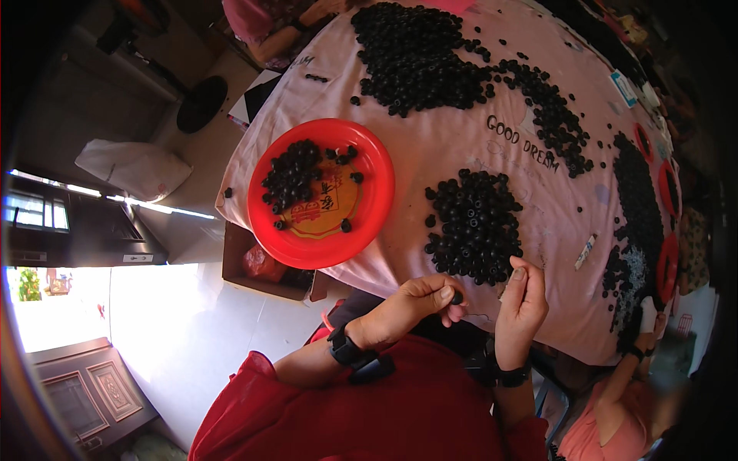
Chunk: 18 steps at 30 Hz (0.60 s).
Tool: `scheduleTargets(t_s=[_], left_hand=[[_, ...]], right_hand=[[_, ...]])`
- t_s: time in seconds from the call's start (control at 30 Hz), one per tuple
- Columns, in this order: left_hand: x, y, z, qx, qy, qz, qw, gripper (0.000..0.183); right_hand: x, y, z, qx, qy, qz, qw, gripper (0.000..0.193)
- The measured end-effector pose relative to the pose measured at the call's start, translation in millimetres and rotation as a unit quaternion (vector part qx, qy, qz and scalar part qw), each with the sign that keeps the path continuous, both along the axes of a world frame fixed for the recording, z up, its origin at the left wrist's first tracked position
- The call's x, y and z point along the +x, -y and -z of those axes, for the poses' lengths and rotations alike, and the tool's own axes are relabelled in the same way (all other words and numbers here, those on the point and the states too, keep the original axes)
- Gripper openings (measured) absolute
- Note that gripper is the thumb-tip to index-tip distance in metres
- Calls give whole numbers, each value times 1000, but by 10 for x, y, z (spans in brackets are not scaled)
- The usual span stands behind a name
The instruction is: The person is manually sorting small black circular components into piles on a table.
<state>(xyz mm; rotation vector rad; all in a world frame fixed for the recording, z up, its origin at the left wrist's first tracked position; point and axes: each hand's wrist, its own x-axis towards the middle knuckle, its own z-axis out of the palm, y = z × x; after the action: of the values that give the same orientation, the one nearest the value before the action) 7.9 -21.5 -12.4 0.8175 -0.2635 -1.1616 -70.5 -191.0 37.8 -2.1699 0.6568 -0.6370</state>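
Close to the table's near edge, my left hand (411,306) pinches a small black round piece (457,297) between thumb and fingers. Beside it, my right hand (522,313) is closed, fingertips pressed together; something thin and pale shows at them, too small to name. Just beyond both hands lies a pile of small black round pieces (473,223), some with a hole in the middle. To the left, a red plate (377,184) with a yellow printed centre holds a cluster of similar pieces (294,173) and several loose ones.
A pink printed cloth (430,146) covers the table. Larger black heaps (419,58) lie at the far side and along the right (638,200). A small printed tube (586,252) rests near the right. Other people sit at the far left (257,31) and lower right (615,415).
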Motion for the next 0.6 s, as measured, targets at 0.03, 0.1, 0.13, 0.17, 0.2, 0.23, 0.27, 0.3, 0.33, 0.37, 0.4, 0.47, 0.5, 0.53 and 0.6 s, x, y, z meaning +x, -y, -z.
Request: scheduleTargets(t_s=[0.03,0.1,0.13,0.17,0.2,0.23,0.27,0.3,0.33,0.37,0.4,0.47,0.5,0.53,0.6], left_hand=[[7,0,0,0,0,0,1000,31],[35,14,-28,-1,-22,-1,1000,32],[47,22,-48,-1,-22,-1,1000,32],[64,28,-71,-5,-46,0,999,32],[72,30,-82,-9,-70,1,997,32],[73,30,-72,-9,-70,0,997,32],[72,28,-52,-38,-86,-19,995,32],[72,26,-34,-66,-102,-39,992,33],[75,23,-20,-66,-102,-38,992,33],[78,21,-9,-65,-101,-35,992,33],[83,20,-14,-64,-101,-33,992,34],[92,30,-99,-39,-95,-26,994,34],[95,35,-131,-14,-90,-18,996,34],[96,30,-113,-14,-90,-18,996,34],[106,3,-50,-53,-93,3,994,35]], right_hand=[[-4,-1,-13,0,0,0,1000,18],[-22,3,-32,22,-6,-33,999,18],[-38,3,-26,22,-7,-33,999,18],[-55,-3,-14,27,-12,-43,999,18],[-66,-7,-4,32,-17,-52,998,18],[-68,-10,2,32,-17,-52,998,18],[-71,-18,8,27,-19,-59,998,18],[-71,-27,11,22,-20,-65,997,18],[-68,-37,5,23,-20,-65,997,18],[-62,-47,-10,26,-19,-69,997,17],[-57,-54,-24,28,-19,-72,997,17],[-53,-60,-47,27,-16,-76,997,16],[-53,-59,-57,26,-13,-79,996,16],[-57,-57,-64,26,-14,-79,996,16],[-69,-67,-78,46,-28,-93,994,15]])
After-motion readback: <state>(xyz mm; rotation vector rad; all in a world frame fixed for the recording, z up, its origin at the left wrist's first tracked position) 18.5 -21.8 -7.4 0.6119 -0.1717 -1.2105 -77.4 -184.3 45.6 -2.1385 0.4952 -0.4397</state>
